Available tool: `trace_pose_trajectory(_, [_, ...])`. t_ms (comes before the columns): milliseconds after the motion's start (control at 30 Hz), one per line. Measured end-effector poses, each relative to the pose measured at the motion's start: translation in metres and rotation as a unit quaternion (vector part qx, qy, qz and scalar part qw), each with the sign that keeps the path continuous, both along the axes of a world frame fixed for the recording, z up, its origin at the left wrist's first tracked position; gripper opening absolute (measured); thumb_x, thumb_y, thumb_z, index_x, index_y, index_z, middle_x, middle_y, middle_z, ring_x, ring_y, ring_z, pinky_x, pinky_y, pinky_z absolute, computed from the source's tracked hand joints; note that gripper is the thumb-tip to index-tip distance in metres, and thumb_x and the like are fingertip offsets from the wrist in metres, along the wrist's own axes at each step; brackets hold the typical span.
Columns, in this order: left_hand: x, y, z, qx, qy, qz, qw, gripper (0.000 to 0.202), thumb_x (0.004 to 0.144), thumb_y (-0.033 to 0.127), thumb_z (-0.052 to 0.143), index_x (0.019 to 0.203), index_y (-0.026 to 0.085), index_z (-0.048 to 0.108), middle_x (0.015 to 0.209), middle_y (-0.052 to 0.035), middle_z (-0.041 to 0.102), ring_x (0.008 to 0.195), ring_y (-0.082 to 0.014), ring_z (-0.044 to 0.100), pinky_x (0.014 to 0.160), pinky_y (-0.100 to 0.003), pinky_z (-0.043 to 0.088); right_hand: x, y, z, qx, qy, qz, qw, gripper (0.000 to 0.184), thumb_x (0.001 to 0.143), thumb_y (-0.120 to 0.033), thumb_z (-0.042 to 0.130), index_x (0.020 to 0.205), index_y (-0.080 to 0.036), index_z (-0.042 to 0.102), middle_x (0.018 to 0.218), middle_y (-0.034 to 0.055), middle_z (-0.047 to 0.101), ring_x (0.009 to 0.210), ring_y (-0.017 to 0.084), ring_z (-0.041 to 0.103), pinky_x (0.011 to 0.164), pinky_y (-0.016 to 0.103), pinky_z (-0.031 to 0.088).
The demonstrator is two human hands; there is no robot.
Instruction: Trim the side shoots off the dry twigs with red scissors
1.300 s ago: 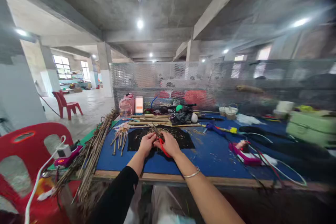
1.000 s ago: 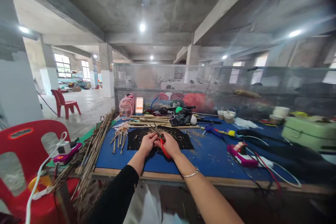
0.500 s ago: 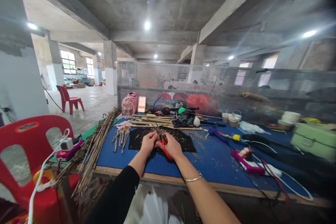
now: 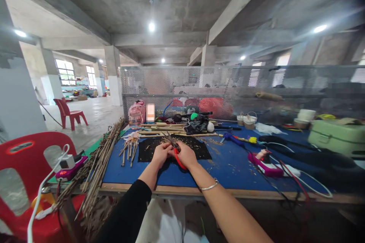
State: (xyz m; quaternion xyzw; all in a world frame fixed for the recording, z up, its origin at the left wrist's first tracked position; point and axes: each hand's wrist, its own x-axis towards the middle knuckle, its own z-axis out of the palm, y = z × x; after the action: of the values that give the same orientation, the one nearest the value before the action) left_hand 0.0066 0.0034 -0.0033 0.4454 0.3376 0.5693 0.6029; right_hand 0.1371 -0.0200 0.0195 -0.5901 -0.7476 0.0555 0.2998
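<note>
Our right hand [image 4: 186,155] grips red shears [image 4: 177,158] over the black mat [image 4: 199,152] on the table [image 4: 228,176]. Our left hand [image 4: 160,153] — touching it — is clenched.

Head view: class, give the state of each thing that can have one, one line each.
right hand, closed on red-handled shears
left hand, curled shut beside the blades
red-handled shears, gripped, blades over black mat
black mat, flat, littered with chips
green case, shut
pink bottle, upright
stick bundle, lying flat

left arm [image 4: 134,207]: black long sleeve | right arm [image 4: 225,212]: bare, thin silver bangle [image 4: 209,187] at wrist
</note>
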Motion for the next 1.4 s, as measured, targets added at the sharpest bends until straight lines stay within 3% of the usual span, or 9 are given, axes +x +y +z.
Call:
trace_pose_trajectory(167, [-0.002,-0.002,0.001,-0.01,0.025,0.025,0.999,0.028,0.058,0.028,0.071,0.08,0.011,0.067,0.067,-0.0044,0.063,0.049,-0.0063,0.051,0.049,-0.018,0.041,0.003,-0.001,0.002,-0.025,-0.04,-0.008,0.999,0.042,0.072,-0.06,0.048,0.097,-0.027,0.059,0.087,0.0035,0.067,0.082,0.02,0.061,0.064,0.024,0.038])
trace_pose_trajectory(300, [-0.003,-0.001,0.001,-0.013,0.016,0.059,0.998,0.032,0.056,0.029,0.073,0.082,0.012,0.066,0.065,-0.0039,0.063,0.049,-0.0074,0.052,0.046,-0.018,0.04,0.003,0.0,-0.001,-0.009,-0.03,0.003,1.0,0.048,0.069,-0.061,0.052,0.103,-0.027,0.055,0.093,0.0036,0.065,0.085,0.02,0.06,0.066,0.025,0.039])
trace_pose_trajectory(433, [-0.002,0.002,-0.001,0.01,0.004,0.063,0.998,0.029,0.055,0.029,0.073,0.078,0.012,0.066,0.068,-0.0057,0.065,0.056,-0.0112,0.057,0.052,-0.021,0.044,0.002,0.002,-0.005,0.031,-0.009,0.049,0.998,0.054,0.065,-0.058,0.058,0.105,-0.022,0.052,0.1,0.0059,0.061,0.092,0.019,0.056,0.073,0.026,0.04])
trace_pose_trajectory(567, [-0.001,0.001,0.0,0.033,0.016,0.079,0.996,0.029,0.054,0.027,0.074,0.076,0.011,0.067,0.066,-0.0053,0.065,0.056,-0.0112,0.056,0.054,-0.021,0.044,0.001,0.005,-0.008,0.05,-0.007,0.043,0.998,0.059,0.064,-0.055,0.061,0.109,-0.017,0.051,0.103,0.0102,0.059,0.098,0.021,0.053,0.083,0.03,0.038])
trace_pose_trajectory(733, [0.0,-0.003,0.004,0.005,0.053,0.099,0.994,0.03,0.049,0.027,0.077,0.072,0.01,0.068,0.061,-0.0039,0.064,0.049,-0.0096,0.052,0.047,-0.02,0.041,-0.001,0.004,-0.006,0.051,0.005,0.038,0.998,0.05,0.07,-0.051,0.058,0.107,-0.017,0.051,0.105,0.0101,0.058,0.099,0.021,0.053,0.081,0.029,0.039])
trace_pose_trajectory(967, [0.0,-0.003,0.005,0.014,0.039,0.103,0.994,0.027,0.051,0.024,0.076,0.072,0.01,0.069,0.063,-0.0045,0.065,0.054,-0.0115,0.056,0.051,-0.021,0.043,0.0,0.004,-0.005,0.051,0.012,0.039,0.998,0.059,0.067,-0.055,0.059,0.11,-0.016,0.05,0.106,0.0113,0.057,0.1,0.022,0.052,0.083,0.031,0.039])
trace_pose_trajectory(1167, [0.001,-0.008,0.012,0.032,0.025,0.102,0.994,0.021,0.054,0.022,0.074,0.072,0.012,0.069,0.066,-0.0049,0.067,0.057,-0.0124,0.057,0.058,-0.023,0.046,0.002,0.006,-0.009,0.051,-0.004,0.044,0.998,0.054,0.067,-0.05,0.061,0.109,-0.017,0.051,0.104,0.0104,0.058,0.099,0.022,0.053,0.084,0.032,0.038])
trace_pose_trajectory(1400, [0.001,-0.005,0.007,0.019,0.035,0.082,0.996,0.032,0.053,0.029,0.075,0.079,0.012,0.069,0.07,-0.0058,0.067,0.054,-0.011,0.055,0.05,-0.02,0.042,-0.001,0.004,-0.006,0.054,0.004,0.034,0.998,0.05,0.071,-0.049,0.058,0.109,-0.018,0.051,0.105,0.01,0.058,0.1,0.021,0.053,0.082,0.029,0.039])
